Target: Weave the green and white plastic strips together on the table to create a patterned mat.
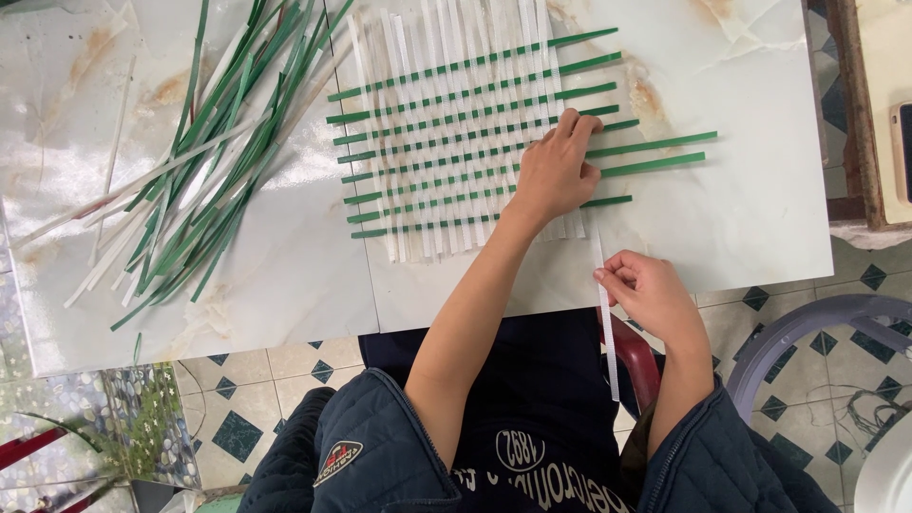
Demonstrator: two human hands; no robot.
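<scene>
White marble-look tabletop [750,209] fills most of the view, with patterned floor tiles below it and a loose heap of green and white strips [190,161] lying at about ten o'clock. At twelve o'clock sits the woven mat [446,142], white strips running away from the person and green strips crossing them. The left hand [556,171] lies flat on the mat's three-o'clock edge, fingers pressed together and down on the weave. The right hand [651,294], at about four o'clock, pinches a white strip [608,332] between thumb and fingertips; its tail hangs off the table edge toward the lap. Judging from this, the strip goes in best if the flat hand pins the green ends firmly, and the strip is fed straight, kept untwisted, then snugged against its neighbour.
</scene>
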